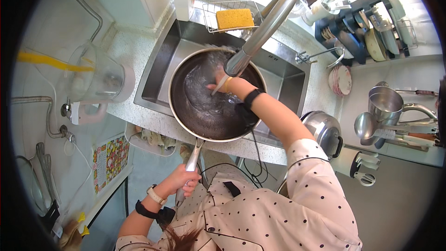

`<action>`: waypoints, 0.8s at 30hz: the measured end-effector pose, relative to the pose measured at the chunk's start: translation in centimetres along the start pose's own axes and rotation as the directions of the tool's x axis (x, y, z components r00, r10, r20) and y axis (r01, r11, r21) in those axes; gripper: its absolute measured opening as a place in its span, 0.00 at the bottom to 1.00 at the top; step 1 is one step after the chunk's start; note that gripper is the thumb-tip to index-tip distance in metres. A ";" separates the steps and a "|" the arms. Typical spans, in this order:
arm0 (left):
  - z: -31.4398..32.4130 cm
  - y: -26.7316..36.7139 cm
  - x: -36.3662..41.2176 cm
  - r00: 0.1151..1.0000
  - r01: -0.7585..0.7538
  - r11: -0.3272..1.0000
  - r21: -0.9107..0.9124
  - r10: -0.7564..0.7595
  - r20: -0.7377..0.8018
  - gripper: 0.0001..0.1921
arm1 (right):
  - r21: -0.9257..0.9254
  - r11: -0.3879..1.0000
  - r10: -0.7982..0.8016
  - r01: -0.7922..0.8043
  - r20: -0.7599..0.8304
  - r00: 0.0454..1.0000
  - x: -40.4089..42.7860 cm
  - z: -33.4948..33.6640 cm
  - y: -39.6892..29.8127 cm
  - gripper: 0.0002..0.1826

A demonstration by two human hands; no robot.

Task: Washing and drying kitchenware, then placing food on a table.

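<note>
A large dark frying pan (pixel 209 122) with a pale rim lies over the sink, with moving water pooled in it. My left hand (pixel 186 180) is wrapped around the pan's metal handle (pixel 193 158) near my body. Inside the pan is my right hand (pixel 217 79), low over the water and under the spout of the chrome faucet (pixel 264 31). The spout hides most of its fingers, so whether it holds anything cannot be made out. A thin pale strip (pixel 219 85), perhaps running water, slants from the spout past my right thumb.
The stainless steel sink (pixel 163 59) is set in a speckled counter (pixel 122 49). A yellow sponge (pixel 235 19) sits in a wire basket behind it. A clear jug (pixel 101 73) stands left; a lidded pot (pixel 322 131) and knife block (pixel 348 162) are right. A black cable (pixel 258 153) hangs near my right arm.
</note>
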State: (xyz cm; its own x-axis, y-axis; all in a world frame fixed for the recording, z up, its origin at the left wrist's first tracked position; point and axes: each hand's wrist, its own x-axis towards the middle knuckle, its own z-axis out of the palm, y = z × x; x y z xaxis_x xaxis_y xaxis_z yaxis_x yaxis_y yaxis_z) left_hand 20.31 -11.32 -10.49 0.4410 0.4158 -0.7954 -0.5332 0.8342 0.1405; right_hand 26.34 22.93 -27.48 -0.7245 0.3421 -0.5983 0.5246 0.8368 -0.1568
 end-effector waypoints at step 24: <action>1.5 -0.8 -1.7 0.995 -0.097 0.994 -0.044 0.096 -0.028 0.08 | 0.148 0.985 -0.136 0.089 0.345 0.929 -20.6 -3.6 -5.2 0.42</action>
State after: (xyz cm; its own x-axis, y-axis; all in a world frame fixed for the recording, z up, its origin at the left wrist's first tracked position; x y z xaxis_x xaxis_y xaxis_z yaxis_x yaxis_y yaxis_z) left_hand 21.09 -12.18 -8.37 0.3674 0.4837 -0.7944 -0.6051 0.7730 0.1908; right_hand 36.96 13.10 -11.56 -0.5897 0.0566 -0.8056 0.5188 0.7911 -0.3241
